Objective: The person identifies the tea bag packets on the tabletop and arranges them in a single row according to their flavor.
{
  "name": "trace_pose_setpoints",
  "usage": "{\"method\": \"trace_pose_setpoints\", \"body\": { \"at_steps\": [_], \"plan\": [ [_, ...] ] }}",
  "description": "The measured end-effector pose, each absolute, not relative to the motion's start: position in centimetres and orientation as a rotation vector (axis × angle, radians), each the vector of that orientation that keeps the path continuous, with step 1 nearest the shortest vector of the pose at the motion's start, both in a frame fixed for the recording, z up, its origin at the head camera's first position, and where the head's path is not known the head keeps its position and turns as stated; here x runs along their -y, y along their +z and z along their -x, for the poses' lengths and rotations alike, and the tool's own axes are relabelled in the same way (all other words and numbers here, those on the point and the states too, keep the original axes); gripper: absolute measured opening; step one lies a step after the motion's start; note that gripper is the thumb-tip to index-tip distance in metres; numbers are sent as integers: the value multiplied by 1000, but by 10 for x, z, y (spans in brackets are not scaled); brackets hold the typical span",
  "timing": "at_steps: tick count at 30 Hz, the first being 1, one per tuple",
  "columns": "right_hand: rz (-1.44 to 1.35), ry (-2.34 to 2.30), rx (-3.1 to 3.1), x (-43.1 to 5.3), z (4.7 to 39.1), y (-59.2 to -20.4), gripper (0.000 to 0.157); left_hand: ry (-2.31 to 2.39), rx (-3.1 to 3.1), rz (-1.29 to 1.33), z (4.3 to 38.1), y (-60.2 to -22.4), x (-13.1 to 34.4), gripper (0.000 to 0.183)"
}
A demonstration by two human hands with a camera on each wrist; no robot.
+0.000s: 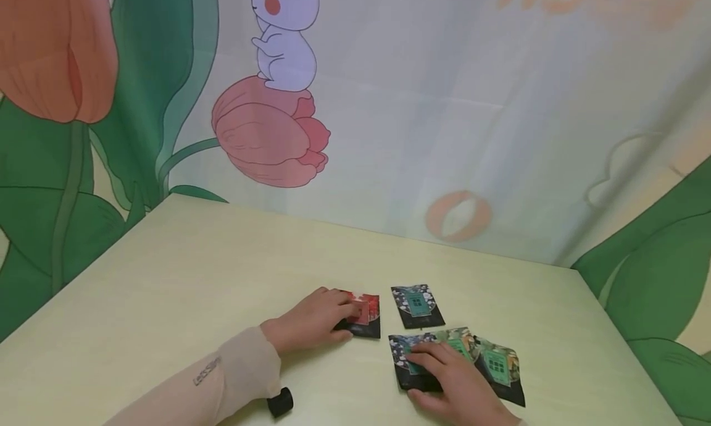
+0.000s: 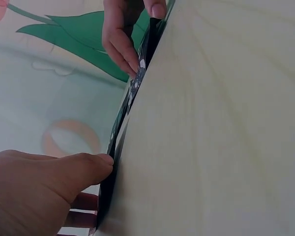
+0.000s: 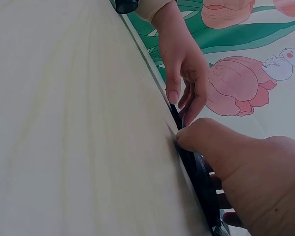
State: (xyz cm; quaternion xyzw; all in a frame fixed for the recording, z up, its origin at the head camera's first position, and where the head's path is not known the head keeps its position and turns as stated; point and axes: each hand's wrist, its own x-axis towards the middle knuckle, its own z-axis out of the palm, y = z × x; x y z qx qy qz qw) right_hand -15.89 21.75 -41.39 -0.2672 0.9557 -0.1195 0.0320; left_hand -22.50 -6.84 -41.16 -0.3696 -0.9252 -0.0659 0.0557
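My left hand rests on a red-and-black packet, its fingers over the packet's left part and the thumb by its near edge. My right hand lies across a blue flowered packet and a green packet, fingers stretched over their faces. In the right wrist view, the thumb touches the packets' dark near edge. Another green packet lies partly tucked beside these, to the right. A separate blue flowered packet lies farther back, between the hands. Fingers partly hide the packets' fronts.
All packets lie on a pale yellow-green table. A small black cylindrical object is at the left sleeve's cuff. Behind the table hangs a curtain printed with tulips and a white animal.
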Motion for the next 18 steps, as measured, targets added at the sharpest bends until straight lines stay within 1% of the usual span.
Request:
{"method": "trace_pose_setpoints", "body": {
  "at_steps": [9,18],
  "plan": [
    [800,-368,-2949,-218,158,-414,55,-173,2775,1171,213,-409,79,30],
    [825,-317,-2995,-217,158,-418,56,-137,2763,1181,201,-409,93,31]
  ]
}}
